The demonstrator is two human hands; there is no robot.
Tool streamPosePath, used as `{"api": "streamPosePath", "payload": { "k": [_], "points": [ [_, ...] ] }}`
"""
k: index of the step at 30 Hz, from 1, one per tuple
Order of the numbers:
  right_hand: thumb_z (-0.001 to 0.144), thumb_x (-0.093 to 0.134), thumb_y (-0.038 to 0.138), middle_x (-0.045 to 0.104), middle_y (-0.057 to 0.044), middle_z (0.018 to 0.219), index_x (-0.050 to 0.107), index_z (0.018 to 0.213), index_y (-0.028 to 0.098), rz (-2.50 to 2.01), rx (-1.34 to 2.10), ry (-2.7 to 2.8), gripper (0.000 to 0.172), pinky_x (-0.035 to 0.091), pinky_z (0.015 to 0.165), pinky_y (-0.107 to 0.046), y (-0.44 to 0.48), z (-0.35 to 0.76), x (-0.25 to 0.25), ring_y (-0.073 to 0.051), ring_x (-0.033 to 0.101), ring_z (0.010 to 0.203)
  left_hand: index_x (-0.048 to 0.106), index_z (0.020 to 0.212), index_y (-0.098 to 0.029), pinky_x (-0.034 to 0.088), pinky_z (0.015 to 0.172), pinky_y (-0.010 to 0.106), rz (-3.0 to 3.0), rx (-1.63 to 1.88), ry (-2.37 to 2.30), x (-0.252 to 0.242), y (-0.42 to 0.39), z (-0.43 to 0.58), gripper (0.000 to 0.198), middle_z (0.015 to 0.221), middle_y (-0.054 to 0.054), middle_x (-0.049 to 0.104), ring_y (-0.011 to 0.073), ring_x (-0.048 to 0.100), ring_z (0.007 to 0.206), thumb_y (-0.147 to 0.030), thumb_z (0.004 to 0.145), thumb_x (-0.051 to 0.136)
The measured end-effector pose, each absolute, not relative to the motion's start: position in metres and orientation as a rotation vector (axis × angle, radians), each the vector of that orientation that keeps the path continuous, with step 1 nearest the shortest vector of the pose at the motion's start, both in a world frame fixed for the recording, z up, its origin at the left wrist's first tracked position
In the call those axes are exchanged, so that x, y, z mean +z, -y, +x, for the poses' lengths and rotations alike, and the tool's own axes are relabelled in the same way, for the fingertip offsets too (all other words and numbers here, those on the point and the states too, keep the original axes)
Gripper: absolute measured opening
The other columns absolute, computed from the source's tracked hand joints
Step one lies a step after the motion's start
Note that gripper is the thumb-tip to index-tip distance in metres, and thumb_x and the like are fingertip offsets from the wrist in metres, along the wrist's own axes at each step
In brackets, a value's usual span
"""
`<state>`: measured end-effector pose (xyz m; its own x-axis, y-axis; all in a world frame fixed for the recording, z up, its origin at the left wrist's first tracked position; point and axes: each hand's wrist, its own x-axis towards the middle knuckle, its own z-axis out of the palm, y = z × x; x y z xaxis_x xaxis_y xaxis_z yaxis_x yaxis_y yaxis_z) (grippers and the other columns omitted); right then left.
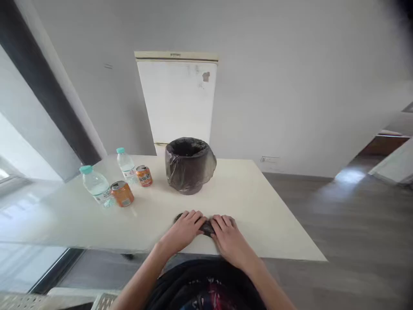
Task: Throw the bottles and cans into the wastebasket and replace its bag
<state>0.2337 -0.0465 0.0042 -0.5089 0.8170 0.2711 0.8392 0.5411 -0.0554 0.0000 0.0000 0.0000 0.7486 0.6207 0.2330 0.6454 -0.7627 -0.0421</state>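
A bunched black plastic bag (207,228) lies near the front edge of the white table. My left hand (185,229) rests over its left part, fingers curled across it, and a bit of black sticks out beyond. On the right end, my right hand (229,240) curls its fingers over the bag in the same way. Both palms hide much of the bag. Behind the hands stands a trash bin (189,170) lined with a thin black bag, whose edge is folded out over the rim.
Left of the bin stand two orange cans, a nearer can (121,194) and a farther can (144,176). Beside them are two clear bottles with teal caps, a near bottle (97,185) and a far bottle (127,164). Behind the table (258,211) rises a white refrigerator (179,99).
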Motion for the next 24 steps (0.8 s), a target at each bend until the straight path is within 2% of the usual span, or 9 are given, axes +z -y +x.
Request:
{"api": "streamPosePath", "payload": {
  "k": [3, 6, 9, 13, 17, 19, 22, 24],
  "points": [
    [0.106, 0.049, 0.018, 0.065, -0.013, 0.132, 0.061, 0.134, 0.017, -1.410, -0.114, 2.545, 0.030, 0.043, 0.099, -0.050, 0.045, 0.241, 0.010, -0.031, 0.056, 0.115, 0.055, 0.135, -0.022, 0.043, 0.099, 0.042, -2.800, -0.320, 1.127, 0.000, -0.004, -0.019, 0.032, 0.127, 0.008, 0.063, 0.0277, 0.059, 0.117, -0.035, 0.106, 0.059],
    [0.105, 0.045, 0.012, 0.066, -0.012, 0.130, 0.061, 0.135, 0.019, -1.380, -0.086, 2.566, 0.035, 0.045, 0.096, -0.047, 0.044, 0.249, 0.013, -0.029, 0.058, 0.110, 0.058, 0.128, -0.022, 0.044, 0.099, 0.043, -2.772, -0.338, 1.211, 0.000, -0.005, -0.034, 0.021, 0.125, 0.008, 0.064, 0.0273, 0.059, 0.115, -0.027, 0.107, 0.056],
    [0.106, 0.041, 0.011, 0.064, -0.013, 0.140, 0.059, 0.141, 0.019, -1.361, -0.072, 2.544, 0.040, 0.046, 0.099, -0.047, 0.043, 0.257, 0.012, -0.030, 0.057, 0.119, 0.060, 0.126, -0.023, 0.045, 0.105, 0.045, -2.752, -0.377, 1.259, 0.000, -0.005, -0.043, 0.020, 0.127, 0.008, 0.065, 0.0270, 0.059, 0.118, -0.024, 0.106, 0.058],
    [0.110, 0.040, 0.023, 0.056, -0.015, 0.155, 0.049, 0.155, 0.017, -1.406, -0.027, 2.491, 0.046, 0.046, 0.110, -0.050, 0.041, 0.260, 0.005, -0.032, 0.051, 0.139, 0.054, 0.143, -0.020, 0.042, 0.117, 0.050, -2.700, -0.472, 1.345, 0.005, 0.003, -0.046, 0.041, 0.141, 0.012, 0.063, 0.0300, 0.058, 0.132, -0.034, 0.105, 0.061],
    [0.112, 0.039, 0.037, 0.044, -0.016, 0.168, 0.031, 0.167, 0.013, -1.416, 0.035, 2.444, 0.061, 0.039, 0.123, -0.052, 0.040, 0.259, -0.001, -0.031, 0.041, 0.153, 0.036, 0.162, -0.018, 0.029, 0.129, 0.055, -2.694, -0.581, 1.349, 0.014, 0.025, -0.027, 0.065, 0.167, 0.015, 0.044, 0.0328, 0.035, 0.158, -0.048, 0.107, 0.052],
    [0.112, 0.036, 0.036, 0.042, -0.017, 0.169, 0.032, 0.167, 0.013, -1.422, 0.059, 2.445, 0.060, 0.037, 0.126, -0.052, 0.039, 0.257, -0.003, -0.030, 0.039, 0.155, 0.028, 0.167, -0.018, 0.025, 0.132, 0.054, -2.754, -0.583, 1.284, 0.016, 0.039, -0.007, 0.069, 0.172, 0.014, 0.037, 0.0309, 0.025, 0.163, -0.048, 0.108, 0.048],
    [0.111, 0.036, 0.032, 0.044, -0.015, 0.168, 0.040, 0.164, 0.016, -1.426, 0.096, 2.495, 0.056, 0.035, 0.127, -0.057, 0.038, 0.255, -0.005, -0.031, 0.039, 0.156, 0.016, 0.171, -0.015, 0.019, 0.134, 0.053, -2.874, -0.516, 1.112, 0.013, 0.053, 0.027, 0.082, 0.175, 0.014, 0.030, 0.0307, 0.019, 0.166, -0.054, 0.107, 0.047],
    [0.110, 0.036, 0.027, 0.043, -0.014, 0.169, 0.039, 0.165, 0.018, -1.403, 0.126, 2.549, 0.056, 0.032, 0.129, -0.060, 0.038, 0.254, -0.005, -0.031, 0.036, 0.158, 0.010, 0.172, -0.011, 0.015, 0.135, 0.054, -2.893, -0.490, 1.065, 0.006, 0.054, 0.045, 0.088, 0.176, 0.017, 0.025, 0.0316, 0.015, 0.166, -0.059, 0.106, 0.044]
  ]
}}
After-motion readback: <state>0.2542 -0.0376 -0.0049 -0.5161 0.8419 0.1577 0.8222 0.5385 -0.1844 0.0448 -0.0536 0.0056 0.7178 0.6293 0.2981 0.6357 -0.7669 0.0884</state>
